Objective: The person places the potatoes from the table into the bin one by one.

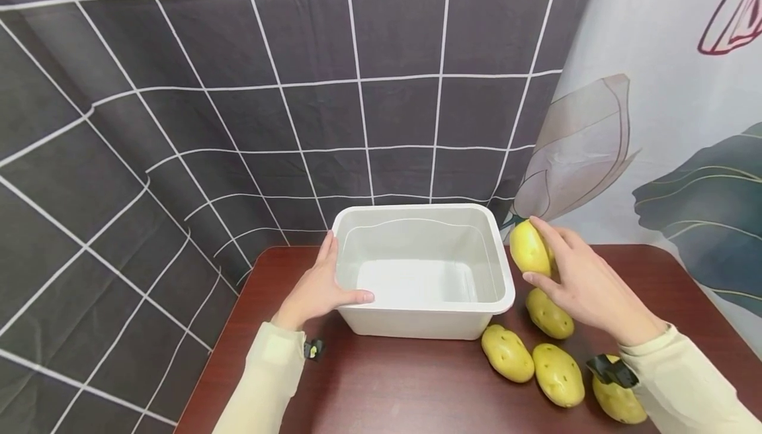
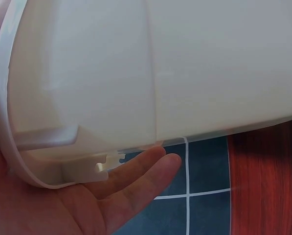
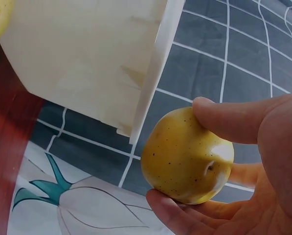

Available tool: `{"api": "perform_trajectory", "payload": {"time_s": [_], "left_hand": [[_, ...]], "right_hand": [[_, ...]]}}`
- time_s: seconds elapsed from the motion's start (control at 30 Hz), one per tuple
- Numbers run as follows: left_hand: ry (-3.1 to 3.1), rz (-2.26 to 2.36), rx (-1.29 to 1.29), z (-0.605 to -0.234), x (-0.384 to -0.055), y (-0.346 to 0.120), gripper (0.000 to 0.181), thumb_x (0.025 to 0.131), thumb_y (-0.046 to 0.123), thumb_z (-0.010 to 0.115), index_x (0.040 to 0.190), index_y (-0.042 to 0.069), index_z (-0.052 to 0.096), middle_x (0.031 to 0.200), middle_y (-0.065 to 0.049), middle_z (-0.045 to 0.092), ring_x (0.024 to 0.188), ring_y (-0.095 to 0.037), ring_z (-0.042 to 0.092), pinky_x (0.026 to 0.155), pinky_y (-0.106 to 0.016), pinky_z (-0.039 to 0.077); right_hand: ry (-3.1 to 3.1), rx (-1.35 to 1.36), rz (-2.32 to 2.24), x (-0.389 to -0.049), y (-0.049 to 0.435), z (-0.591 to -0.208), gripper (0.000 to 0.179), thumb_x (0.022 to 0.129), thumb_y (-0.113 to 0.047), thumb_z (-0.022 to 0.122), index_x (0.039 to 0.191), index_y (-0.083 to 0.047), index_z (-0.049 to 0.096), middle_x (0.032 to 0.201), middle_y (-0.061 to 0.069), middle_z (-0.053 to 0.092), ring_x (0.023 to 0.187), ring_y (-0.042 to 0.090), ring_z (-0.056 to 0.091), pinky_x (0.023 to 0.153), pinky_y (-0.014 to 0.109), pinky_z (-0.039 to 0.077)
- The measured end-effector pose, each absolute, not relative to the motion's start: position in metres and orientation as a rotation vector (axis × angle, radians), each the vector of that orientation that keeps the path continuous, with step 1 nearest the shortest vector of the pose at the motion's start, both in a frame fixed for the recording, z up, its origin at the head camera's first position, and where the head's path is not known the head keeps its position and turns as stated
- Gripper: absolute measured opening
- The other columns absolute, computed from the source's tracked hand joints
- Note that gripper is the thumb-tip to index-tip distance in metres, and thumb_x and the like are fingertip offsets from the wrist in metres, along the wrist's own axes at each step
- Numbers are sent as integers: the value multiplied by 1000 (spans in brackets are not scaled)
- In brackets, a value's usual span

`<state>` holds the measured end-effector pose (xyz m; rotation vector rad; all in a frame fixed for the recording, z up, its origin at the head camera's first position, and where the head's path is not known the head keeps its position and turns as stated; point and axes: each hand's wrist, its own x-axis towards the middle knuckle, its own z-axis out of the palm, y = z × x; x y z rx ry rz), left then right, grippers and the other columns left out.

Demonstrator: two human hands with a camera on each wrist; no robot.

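Observation:
A white plastic bin (image 1: pixel 419 323) stands on the table, its bare inside floor showing. My left hand (image 1: pixel 324 292) grips its left end, the thumb over the front rim and the fingers along the outside. Seen from the left wrist, the left fingers (image 2: pixel 136 188) lie beneath the bin's rim (image 2: pixel 0 93). Just beyond the bin's right rim, my right hand (image 1: pixel 586 282) holds a yellow potato (image 1: pixel 528 249) above the table. From the right wrist, this potato (image 3: pixel 182 159) sits between thumb and fingers, beside the bin wall (image 3: pixel 82 58).
Several more potatoes lie on the table right of the bin: one (image 1: pixel 549 313) under my right hand, two nearer ones (image 1: pixel 508 353) and another partly behind the right wrist (image 1: pixel 619 399). Dark gridded cloth (image 1: pixel 399 116) hangs behind the reddish-brown table (image 1: pixel 381 388).

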<state>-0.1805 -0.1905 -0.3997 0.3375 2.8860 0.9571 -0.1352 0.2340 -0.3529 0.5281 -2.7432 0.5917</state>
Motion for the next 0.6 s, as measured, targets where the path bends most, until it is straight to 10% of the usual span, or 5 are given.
{"api": "perform_trajectory", "payload": {"time_s": [0.6], "left_hand": [[2890, 960, 324, -399, -181, -189, 139, 66, 67, 84, 161, 2, 5, 169, -3, -3, 135, -36, 47, 105, -51, 43]], "right_hand": [[-2739, 535, 652, -143, 221, -347, 90, 85, -19, 80, 157, -6, 29, 133, 30, 49, 113, 44, 54, 87, 64, 46]]}}
